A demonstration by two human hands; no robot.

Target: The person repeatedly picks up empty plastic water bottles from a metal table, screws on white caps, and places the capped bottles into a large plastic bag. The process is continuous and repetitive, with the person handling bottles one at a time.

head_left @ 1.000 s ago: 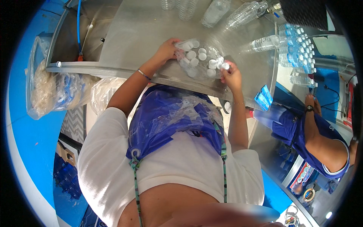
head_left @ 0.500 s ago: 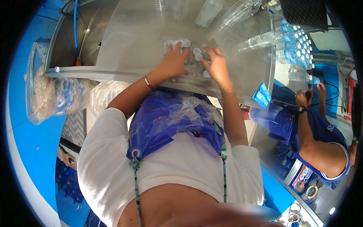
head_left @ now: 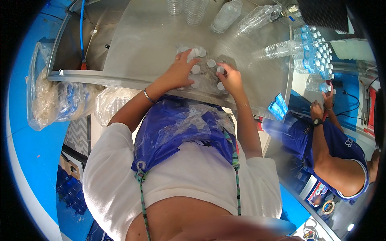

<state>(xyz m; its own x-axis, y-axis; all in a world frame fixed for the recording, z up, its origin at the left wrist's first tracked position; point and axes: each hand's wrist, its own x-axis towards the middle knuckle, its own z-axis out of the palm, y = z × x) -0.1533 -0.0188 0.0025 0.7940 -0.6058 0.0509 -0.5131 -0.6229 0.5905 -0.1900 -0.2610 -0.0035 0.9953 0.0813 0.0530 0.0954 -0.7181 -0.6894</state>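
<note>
In the middle of the steel counter is a tight group of clear plastic pieces with white caps (head_left: 211, 63), which look like bottles seen from above. My left hand (head_left: 177, 74) rests at the group's left side, fingers spread and curved beside the caps. Thumb and forefinger of my right hand (head_left: 232, 81) pinch a white cap (head_left: 220, 69) at the group's right side. What lies under my palms is hidden. Beyond the group stand or lean clear bottles (head_left: 226, 17), and another clear bottle (head_left: 277, 50) lies to the right.
A steel counter (head_left: 140, 52) has a sink (head_left: 72, 44) with a blue hose at its left. Capped bottles (head_left: 311, 52) stand in rows at the right. A co-worker (head_left: 333, 148) handles a bottle there. Plastic bags (head_left: 60, 100) hang at the left, and a blue packet (head_left: 278, 107) sits at the counter's corner.
My right thumb and forefinger have closed on a cap, and the caps have shifted slightly. My left hand has slid a little toward me. The co-worker's hands have moved to the bottle.
</note>
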